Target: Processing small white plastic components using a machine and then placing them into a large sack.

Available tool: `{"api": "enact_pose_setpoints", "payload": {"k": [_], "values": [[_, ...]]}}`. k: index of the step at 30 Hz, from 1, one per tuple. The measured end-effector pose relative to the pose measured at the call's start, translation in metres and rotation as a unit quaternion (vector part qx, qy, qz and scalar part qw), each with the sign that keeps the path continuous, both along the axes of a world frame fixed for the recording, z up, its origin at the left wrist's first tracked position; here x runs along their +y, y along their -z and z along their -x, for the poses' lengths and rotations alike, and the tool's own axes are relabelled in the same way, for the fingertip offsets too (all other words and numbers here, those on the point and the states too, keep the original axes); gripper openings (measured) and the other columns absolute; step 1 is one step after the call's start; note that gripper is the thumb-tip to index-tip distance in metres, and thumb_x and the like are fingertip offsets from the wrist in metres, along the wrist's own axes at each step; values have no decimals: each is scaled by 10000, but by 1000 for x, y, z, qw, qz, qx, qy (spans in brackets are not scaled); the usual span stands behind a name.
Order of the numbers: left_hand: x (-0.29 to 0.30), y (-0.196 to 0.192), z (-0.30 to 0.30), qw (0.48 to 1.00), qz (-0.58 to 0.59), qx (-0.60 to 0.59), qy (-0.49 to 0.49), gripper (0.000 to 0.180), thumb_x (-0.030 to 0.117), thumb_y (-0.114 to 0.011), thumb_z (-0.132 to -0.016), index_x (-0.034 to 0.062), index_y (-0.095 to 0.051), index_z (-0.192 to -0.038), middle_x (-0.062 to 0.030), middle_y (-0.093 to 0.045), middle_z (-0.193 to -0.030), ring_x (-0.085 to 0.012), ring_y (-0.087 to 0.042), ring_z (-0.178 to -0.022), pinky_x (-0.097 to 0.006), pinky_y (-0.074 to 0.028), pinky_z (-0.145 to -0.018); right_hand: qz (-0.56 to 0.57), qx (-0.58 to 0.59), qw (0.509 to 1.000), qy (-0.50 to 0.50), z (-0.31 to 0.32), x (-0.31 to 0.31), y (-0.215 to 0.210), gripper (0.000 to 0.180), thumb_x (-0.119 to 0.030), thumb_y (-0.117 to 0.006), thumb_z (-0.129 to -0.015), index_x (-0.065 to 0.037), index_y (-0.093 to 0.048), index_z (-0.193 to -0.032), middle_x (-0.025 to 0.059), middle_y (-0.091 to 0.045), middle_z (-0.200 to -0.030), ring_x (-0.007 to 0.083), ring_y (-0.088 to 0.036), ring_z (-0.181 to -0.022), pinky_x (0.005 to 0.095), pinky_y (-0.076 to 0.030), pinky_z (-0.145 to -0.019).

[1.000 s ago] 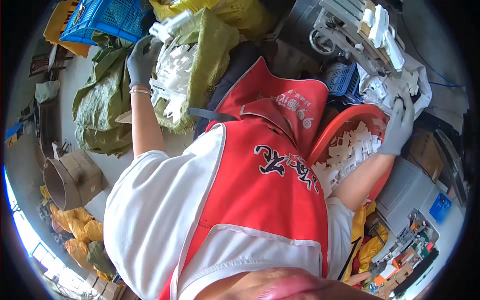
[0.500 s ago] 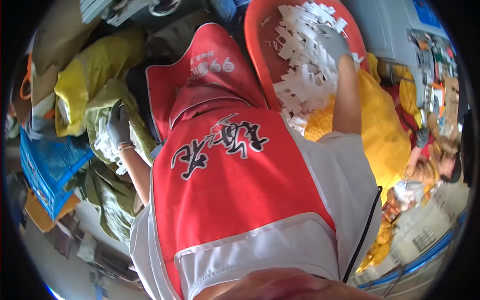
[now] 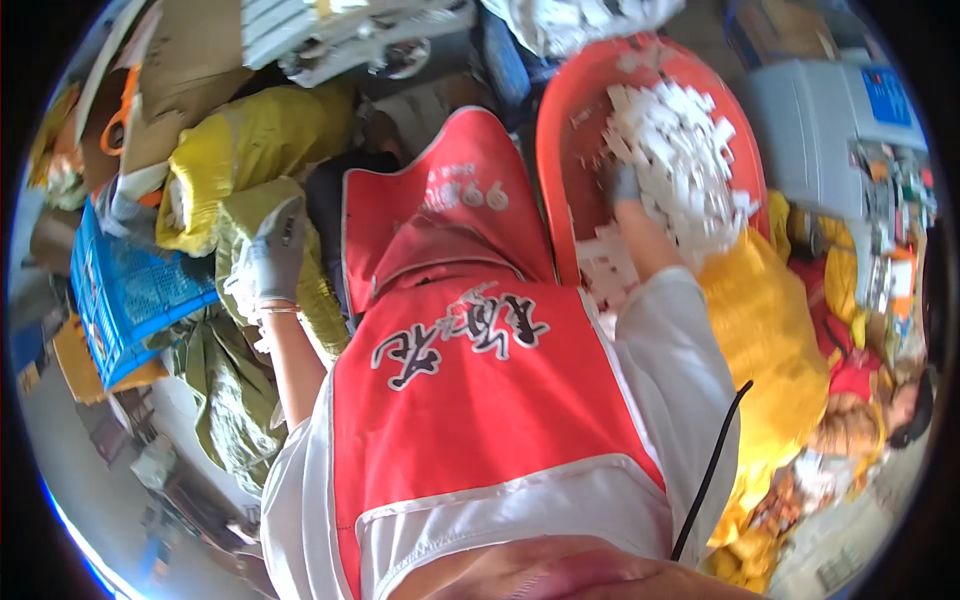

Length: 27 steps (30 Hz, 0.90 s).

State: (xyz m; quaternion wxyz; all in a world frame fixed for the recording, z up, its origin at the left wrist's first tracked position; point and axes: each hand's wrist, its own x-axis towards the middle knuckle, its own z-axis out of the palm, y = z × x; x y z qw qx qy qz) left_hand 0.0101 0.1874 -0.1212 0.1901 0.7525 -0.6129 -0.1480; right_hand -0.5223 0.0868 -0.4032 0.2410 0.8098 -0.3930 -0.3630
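My left hand (image 3: 277, 258), in a grey and white glove, is at the mouth of an olive-yellow woven sack (image 3: 322, 300), its back showing and its fingers stretched out. White pieces lie in the sack beside it. My right hand (image 3: 627, 188), also gloved, reaches down into a red tub (image 3: 553, 200), along the left side of a heap of small white plastic pieces (image 3: 680, 150). Its fingers are mostly hidden, so its grip does not show.
A full yellow sack (image 3: 765, 350) bulges right of the tub. Another yellow sack (image 3: 240, 140) and a blue plastic crate (image 3: 130, 290) stand on the left. Beyond the tub sits a white bag (image 3: 570, 25). A person (image 3: 850, 400) is at the far right.
My right hand has moved from the top of the heap to its left side, lower in the tub. My left hand has turned and stretched at the sack mouth. The whole view has shifted.
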Motion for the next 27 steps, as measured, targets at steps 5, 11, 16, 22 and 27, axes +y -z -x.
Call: {"api": "enact_pose_setpoints", "payload": {"k": [5, 11, 16, 22, 27], "values": [[-11, -14, 1, 996, 74, 36, 16, 229, 112, -590, -830, 37, -625, -1043, -120, -654, -931, -210, -638, -781, -289, -498, -703, -44, -305, 939, 152, 17, 8, -42, 385, -231, -469, -854, -117, -473, -1222, 154, -536, -1103, 326, -601, -882, 425, -497, -718], [-67, -44, -1, 975, 193, 81, 69, 221, 99, -609, -813, 32, -631, -1022, -128, -654, -924, -213, -642, -812, -292, -495, -710, -54, -524, 771, 359, 12, -13, -138, 282, -175, -525, -785, -124, -498, -1061, 197, -536, -1067, 392, -552, -938, 461, -450, -785], [-120, -84, 19, 933, 308, 98, 157, 204, 94, -610, -814, 49, -643, -1011, -128, -656, -936, -226, -642, -841, -285, -492, -730, -133, -488, 756, 416, -4, -13, -188, 250, -194, -556, -787, -42, -519, -982, 232, -592, -909, 377, -576, -887, 426, -441, -727], [-136, -92, 35, 936, 303, 80, 161, 202, 129, -618, -817, 72, -646, -1009, -90, -659, -886, -188, -646, -757, -276, -495, -680, -57, -481, 789, 378, -1, -14, -182, 319, -292, -517, -833, -58, -504, -1050, 228, -591, -990, 401, -563, -922, 458, -444, -788], [-166, -113, 41, 923, 330, 7, 197, 226, 182, -628, -797, 110, -643, -1010, -90, -649, -873, -278, -626, -763, -317, -498, -672, 29, -631, 682, 368, 13, -21, -208, 380, -117, -530, -824, -78, -460, -1195, 197, -524, -1120, 357, -556, -937, 414, -466, -779]]}}
